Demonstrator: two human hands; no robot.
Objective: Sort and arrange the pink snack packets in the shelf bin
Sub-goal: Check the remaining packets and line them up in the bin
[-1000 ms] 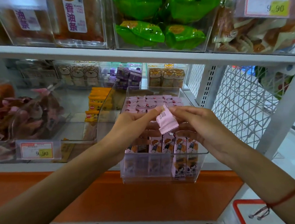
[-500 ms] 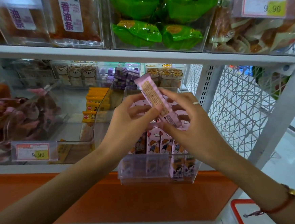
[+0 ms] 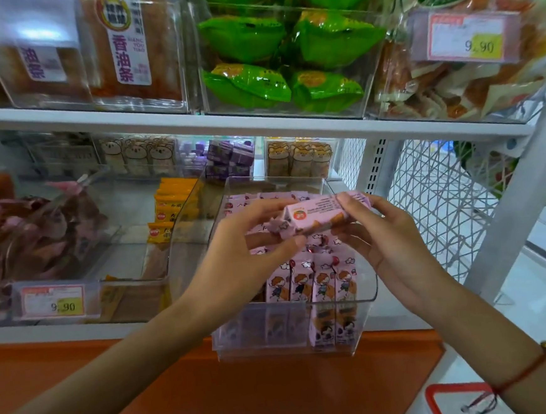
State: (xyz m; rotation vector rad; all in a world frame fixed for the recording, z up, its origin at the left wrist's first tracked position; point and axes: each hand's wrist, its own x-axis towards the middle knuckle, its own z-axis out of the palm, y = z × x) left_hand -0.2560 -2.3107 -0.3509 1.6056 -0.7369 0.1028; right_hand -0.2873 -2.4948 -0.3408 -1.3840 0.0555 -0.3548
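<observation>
A clear plastic shelf bin point(image 3: 363, 297) on the lower shelf holds several pink snack packets point(image 3: 310, 285) standing upright in a front row, with more lying behind. Above the bin I hold one pink packet point(image 3: 315, 218) lying roughly level. My left hand point(image 3: 245, 251) pinches its crimped left end between thumb and fingers. My right hand point(image 3: 385, 240) grips its right end, thumb on top. Both hands hide the middle of the bin.
Left of the bin are orange packets point(image 3: 170, 208) in a clear bin and a bin of dark pink wrapped snacks point(image 3: 29, 239) with a 9.90 price tag point(image 3: 53, 301). The upper shelf point(image 3: 258, 124) carries green packets point(image 3: 286, 58). A wire mesh panel point(image 3: 444, 200) stands at the right.
The packet has turned from pointing up and away to lying nearly level above the bin, now showing its printed side. Both hands shifted to its ends and dropped slightly.
</observation>
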